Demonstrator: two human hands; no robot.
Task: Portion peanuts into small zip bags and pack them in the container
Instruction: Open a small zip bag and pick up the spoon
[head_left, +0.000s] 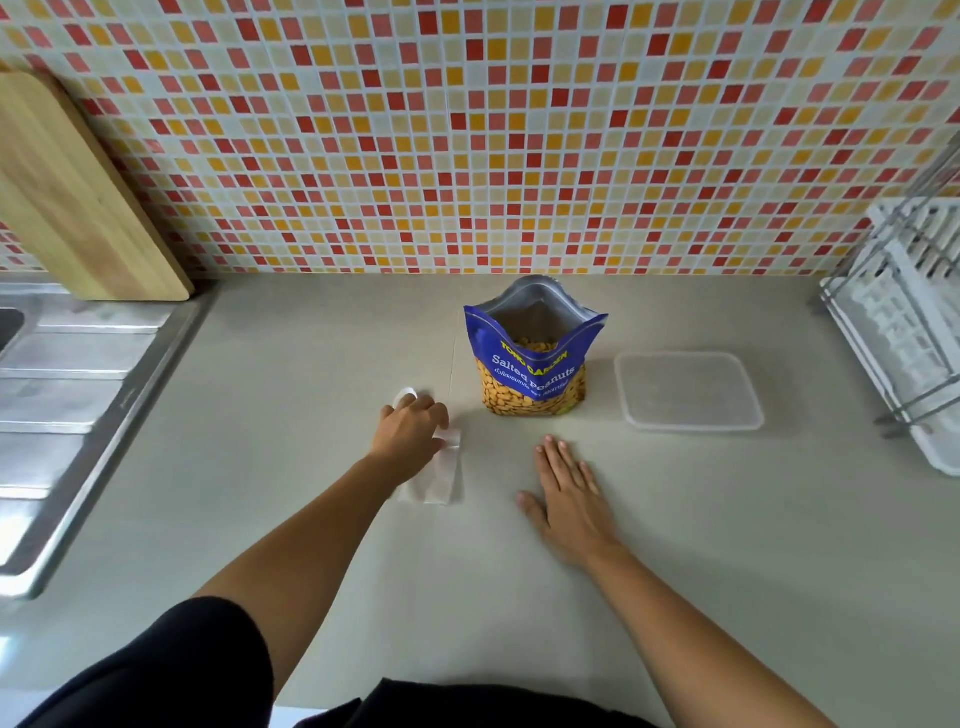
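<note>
Grey bench (260, 467), tiled wall: left hand (410, 423) curls on zip bags (441, 483), long axis up-frame, centre-left. right hand (569, 488) flat, spread, nearer peanut bag (532, 364); container (688, 389) centre-right.

- Cutting board (78, 197): wooden, upper left of the frame, leaning against the wall.
- Sink drainboard (67, 384): ribbed steel, left edge.
- Tiled wall (519, 130): red, orange and cream mosaic, across the top.
- Dish rack (904, 322): white with a metal frame, right edge.
- Countertop (260, 467): pale grey, centre.
</note>
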